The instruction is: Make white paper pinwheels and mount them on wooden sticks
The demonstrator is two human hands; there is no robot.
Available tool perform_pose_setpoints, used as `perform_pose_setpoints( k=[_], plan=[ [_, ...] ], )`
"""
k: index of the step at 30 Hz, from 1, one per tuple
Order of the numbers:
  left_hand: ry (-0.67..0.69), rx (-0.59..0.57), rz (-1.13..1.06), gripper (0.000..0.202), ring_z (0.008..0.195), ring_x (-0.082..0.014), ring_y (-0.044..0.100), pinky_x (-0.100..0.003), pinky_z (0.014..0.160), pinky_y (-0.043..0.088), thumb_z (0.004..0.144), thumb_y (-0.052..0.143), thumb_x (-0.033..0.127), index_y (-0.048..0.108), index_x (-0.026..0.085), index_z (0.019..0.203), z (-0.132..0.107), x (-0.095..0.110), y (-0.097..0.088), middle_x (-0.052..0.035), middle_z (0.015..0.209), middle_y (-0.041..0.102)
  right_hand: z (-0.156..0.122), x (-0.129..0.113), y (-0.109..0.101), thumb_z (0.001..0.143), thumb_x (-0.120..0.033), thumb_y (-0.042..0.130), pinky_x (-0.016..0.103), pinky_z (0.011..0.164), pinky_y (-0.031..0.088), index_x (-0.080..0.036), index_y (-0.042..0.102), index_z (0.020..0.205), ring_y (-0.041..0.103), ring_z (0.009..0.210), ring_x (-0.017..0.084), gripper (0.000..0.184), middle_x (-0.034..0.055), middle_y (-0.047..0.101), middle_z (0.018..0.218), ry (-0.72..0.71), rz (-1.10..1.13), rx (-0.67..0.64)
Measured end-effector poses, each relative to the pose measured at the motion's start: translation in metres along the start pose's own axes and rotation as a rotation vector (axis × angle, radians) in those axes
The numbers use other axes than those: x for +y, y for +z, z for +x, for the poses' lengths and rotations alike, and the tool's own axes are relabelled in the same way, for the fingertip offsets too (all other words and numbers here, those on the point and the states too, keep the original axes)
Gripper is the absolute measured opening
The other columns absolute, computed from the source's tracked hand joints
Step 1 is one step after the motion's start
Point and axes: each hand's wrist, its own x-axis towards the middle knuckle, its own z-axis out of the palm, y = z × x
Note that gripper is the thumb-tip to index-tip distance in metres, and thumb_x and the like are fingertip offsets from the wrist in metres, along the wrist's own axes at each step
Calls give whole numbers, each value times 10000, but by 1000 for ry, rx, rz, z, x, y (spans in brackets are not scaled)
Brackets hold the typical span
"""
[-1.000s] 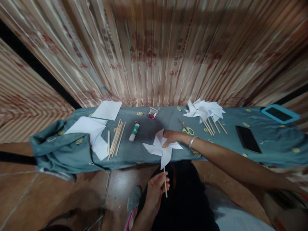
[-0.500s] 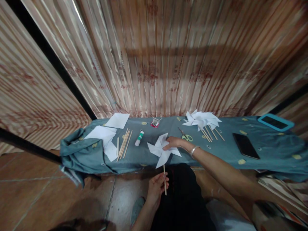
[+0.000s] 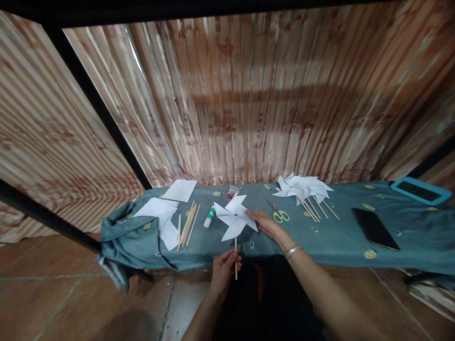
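Observation:
My left hand [image 3: 224, 269] is closed round the thin wooden stick [image 3: 236, 259] of a white paper pinwheel [image 3: 233, 216], which stands upright in front of the cloth-covered table [image 3: 334, 241]. A small pin shows at the pinwheel's centre. My right hand [image 3: 265, 223], with a silver bangle at the wrist, reaches in from the right with fingers stretched out, and its fingertips touch the pinwheel's right blade.
On the teal cloth lie white paper sheets [image 3: 156, 208], loose wooden sticks [image 3: 188, 222], a glue stick [image 3: 209, 217], a small pin box [image 3: 232, 192], green-handled scissors [image 3: 279, 214], a heap of pinwheels [image 3: 304, 188], a black phone [image 3: 376, 228] and a blue-cased tablet [image 3: 420, 190]. A striped curtain hangs behind.
The pinwheel has been lifted off the cloth and stands upright on its stick. My right hand has come off its centre to the right blade. The camera has tilted upward.

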Motion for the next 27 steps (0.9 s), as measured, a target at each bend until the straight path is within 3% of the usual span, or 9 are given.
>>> perform_pose_setpoints(
  k=[5, 10, 17, 27],
  plan=[
    [44, 13, 29, 480, 499, -87, 572, -208, 511, 462, 422, 915, 412, 768, 106, 761, 27, 19, 7, -53, 621, 689, 18, 11, 11, 708, -750, 573, 338, 683, 531, -198, 685, 790, 677, 760, 219, 569, 87, 741, 801, -88, 539, 319],
    [83, 21, 22, 493, 611, -121, 618, -236, 587, 510, 397, 915, 439, 784, 139, 765, 51, 25, 15, -64, 710, 718, 26, 20, 5, 576, -659, 741, 318, 638, 524, -223, 695, 710, 683, 712, 207, 459, 54, 748, 756, -114, 823, 477],
    [192, 30, 124, 475, 614, -127, 591, -276, 649, 499, 465, 881, 458, 791, 142, 808, 74, 25, 23, -72, 772, 734, 30, 17, 8, 523, -473, 847, 284, 600, 498, -206, 720, 702, 673, 649, 173, 346, 31, 748, 720, -144, 891, 533],
    [282, 7, 214, 399, 655, -125, 568, -254, 671, 447, 588, 819, 465, 792, 165, 850, 79, 17, 24, -30, 714, 688, 39, 10, 5, 549, -450, 827, 301, 600, 507, -218, 704, 676, 636, 642, 168, 292, 10, 718, 691, -215, 913, 636]
  ],
)
